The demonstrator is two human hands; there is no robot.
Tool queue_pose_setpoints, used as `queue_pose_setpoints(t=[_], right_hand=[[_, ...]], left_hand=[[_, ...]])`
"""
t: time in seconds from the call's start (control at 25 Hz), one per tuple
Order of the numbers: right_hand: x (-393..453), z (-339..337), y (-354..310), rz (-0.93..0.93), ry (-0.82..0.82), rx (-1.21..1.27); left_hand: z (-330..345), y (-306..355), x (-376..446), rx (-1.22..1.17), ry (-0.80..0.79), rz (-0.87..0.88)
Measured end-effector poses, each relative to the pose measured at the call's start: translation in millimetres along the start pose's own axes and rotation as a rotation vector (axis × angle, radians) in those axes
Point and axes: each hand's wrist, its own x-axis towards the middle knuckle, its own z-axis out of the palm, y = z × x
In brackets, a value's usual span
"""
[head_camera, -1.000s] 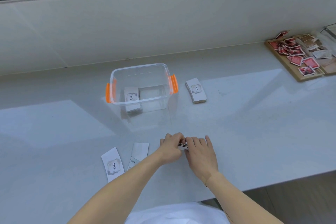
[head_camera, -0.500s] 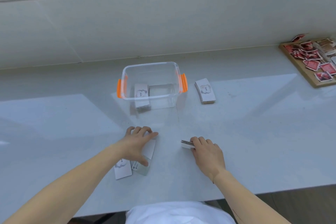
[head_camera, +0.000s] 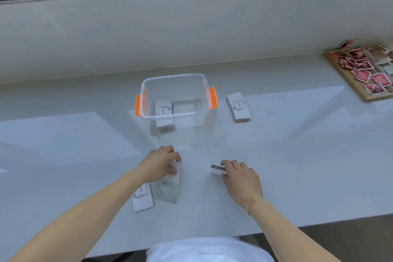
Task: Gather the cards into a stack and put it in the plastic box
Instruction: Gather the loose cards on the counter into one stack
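The cards are white with a grey scalloped emblem reading "love". The right hand [head_camera: 240, 178] grips a small stack [head_camera: 217, 169] on the pale surface [head_camera: 297, 155]. The left hand [head_camera: 160, 162] pinches one card [head_camera: 175, 173] beside two loose cards [head_camera: 143, 197]. Another stack [head_camera: 163, 110] lies inside the clear plastic box [head_camera: 176, 97] with orange latches.

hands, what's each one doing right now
Left hand: closed on one card at the table.
Right hand: holding a small stack of cards.
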Motion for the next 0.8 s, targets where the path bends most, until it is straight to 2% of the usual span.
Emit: queue_pose_setpoints(t=[0.08, 0.16, 0.24, 0.36, 0.44, 0.6, 0.8], right_hand=[[0.2, 1.1, 0.3, -0.006, 0.002, 0.008], [-0.1, 2.8, 2.0, -0.012, 0.010, 0.016], [-1.6, 4.6, 2.4, -0.015, 0.033, 0.024], [-4.5, 6.7, 0.9, -0.011, 0.056, 0.044], [-6.2, 7.0, 0.8, -0.021, 0.064, 0.029], [-12.1, 6.8, -2.6, -0.053, 0.119, -0.041], [-14.7, 9.6, -4.7, -0.040, 0.145, -0.063]], left_hand=[[-14.6, 2.2, 5.2, -0.384, 0.061, -0.087], [-24.5, 8.5, 12.4, -0.671, 0.242, -0.164], [-22.1, 23.8, 17.2, -0.884, 0.351, -0.228], [0.0, 55.6, 21.0, -1.143, 0.368, -0.302], [19.3, 76.6, 22.5, -1.182, 0.313, -0.299], [46.9, 102.8, 24.1, -1.087, 0.176, -0.277], [48.3, 110.5, 28.6, -0.988, -0.035, -0.116]])
